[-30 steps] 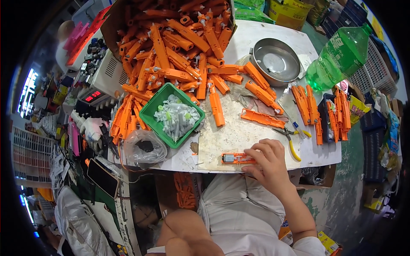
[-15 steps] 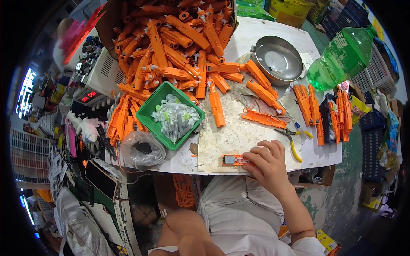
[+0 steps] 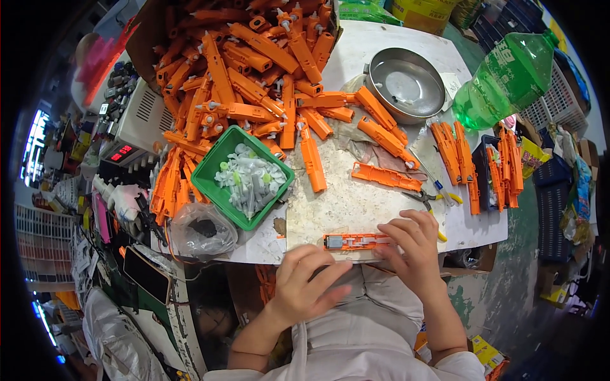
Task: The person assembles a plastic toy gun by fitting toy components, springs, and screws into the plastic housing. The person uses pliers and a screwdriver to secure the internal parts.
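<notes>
The worktop (image 3: 375, 203) is a pale, scuffed slab, crowded across its far half. At its near edge, 6 o'clock, an orange shell (image 3: 356, 241) lies flat with its open side up and a small grey part at its left end. The right hand (image 3: 413, 251) rests on the shell's right end, fingers curled loosely over it and touching it. The left hand (image 3: 308, 282) sits just below the shell's left end, fingers half spread and holding nothing, fingertips near the worktop edge.

At 12 o'clock a heap of orange shells (image 3: 254, 70) spills out of a cardboard box toward the middle. A green tray (image 3: 213, 174) of small white parts stands at 10 o'clock from the hands, and a clear bag (image 3: 200, 228) lies just beside it at the worktop's left edge. A steel bowl (image 3: 405, 86) sits at 1 o'clock, with a green bottle (image 3: 508, 79) lying tilted further right. More orange pieces (image 3: 457, 155) lie in rows at 2 o'clock. Pliers (image 3: 432, 200) lie just above the right hand.

Left of the worktop stands a grey meter box (image 3: 130, 133) with a red display, among cluttered shelves. Right of it, a green floor with crates and baskets
</notes>
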The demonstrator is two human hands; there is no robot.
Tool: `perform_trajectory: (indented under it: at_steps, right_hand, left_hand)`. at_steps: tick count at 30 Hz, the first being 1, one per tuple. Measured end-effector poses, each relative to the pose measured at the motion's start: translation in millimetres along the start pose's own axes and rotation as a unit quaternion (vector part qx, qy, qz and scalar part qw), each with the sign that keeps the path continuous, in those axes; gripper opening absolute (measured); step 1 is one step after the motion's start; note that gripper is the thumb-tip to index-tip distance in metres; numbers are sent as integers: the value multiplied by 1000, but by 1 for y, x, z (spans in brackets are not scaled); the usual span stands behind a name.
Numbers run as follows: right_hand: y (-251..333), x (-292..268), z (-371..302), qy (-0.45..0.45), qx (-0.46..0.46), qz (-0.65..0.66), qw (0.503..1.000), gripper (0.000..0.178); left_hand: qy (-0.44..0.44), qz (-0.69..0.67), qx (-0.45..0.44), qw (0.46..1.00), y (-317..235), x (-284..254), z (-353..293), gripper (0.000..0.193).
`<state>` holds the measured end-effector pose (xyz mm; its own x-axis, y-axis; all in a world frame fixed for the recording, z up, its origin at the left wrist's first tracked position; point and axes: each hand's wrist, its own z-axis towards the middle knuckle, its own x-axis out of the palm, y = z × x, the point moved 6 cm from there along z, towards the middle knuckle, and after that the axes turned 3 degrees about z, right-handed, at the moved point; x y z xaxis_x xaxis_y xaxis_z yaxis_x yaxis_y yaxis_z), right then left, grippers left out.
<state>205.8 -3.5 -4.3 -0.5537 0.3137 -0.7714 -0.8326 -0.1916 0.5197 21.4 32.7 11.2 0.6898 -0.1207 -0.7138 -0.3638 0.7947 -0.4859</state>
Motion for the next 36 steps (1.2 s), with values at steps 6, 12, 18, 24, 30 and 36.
perform_trajectory:
  at_steps: [6,12,18,24,30,36]
  right_hand:
    - [-3,1,-3,2,26,15,1000,37]
    - [3,3,3,7,12,20,1000,37]
    - [7,7,4,11,1,16,1000,36]
    - [14,10,9,22,-19,24,999,38]
    - [21,24,13,56,-36,9,998,39]
    - [19,26,12,30,-47,2,998,34]
  left_hand:
    - [35,177,18,983,12,38,-13,48]
    - [45,183,22,982,16,42,-13,49]
    - [39,93,-24,995,19,32,-8,43]
    - [37,94,-6,995,19,15,25,22]
    - [115,173,91,974,5,25,48,16]
    - [174,244,193,934,-7,31,54,18]
